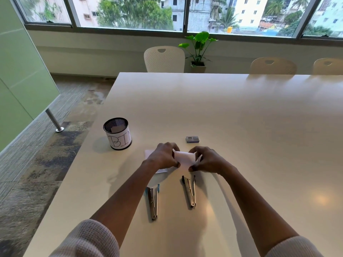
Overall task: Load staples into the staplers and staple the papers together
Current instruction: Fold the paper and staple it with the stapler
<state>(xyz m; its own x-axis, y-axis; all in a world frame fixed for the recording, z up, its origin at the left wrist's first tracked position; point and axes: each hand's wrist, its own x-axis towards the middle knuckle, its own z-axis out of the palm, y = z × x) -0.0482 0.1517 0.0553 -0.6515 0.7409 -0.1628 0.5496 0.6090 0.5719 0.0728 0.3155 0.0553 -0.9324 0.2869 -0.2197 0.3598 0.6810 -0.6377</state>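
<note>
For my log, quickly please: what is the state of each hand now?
Left hand: pinches the white paper.
Right hand: pinches the same paper.

Only the arms are in shot. The person's wearing a chunky off-white knit top with a waffle-type texture, little raised bumps in rows, clearest on the left sleeve point(89, 240). The right sleeve point(295, 247) looks like the same fabric, just softer in this light. Both sleeves end well short of the wrists, leaving the left hand point(163, 156) and right hand point(207, 161) bare.
</note>
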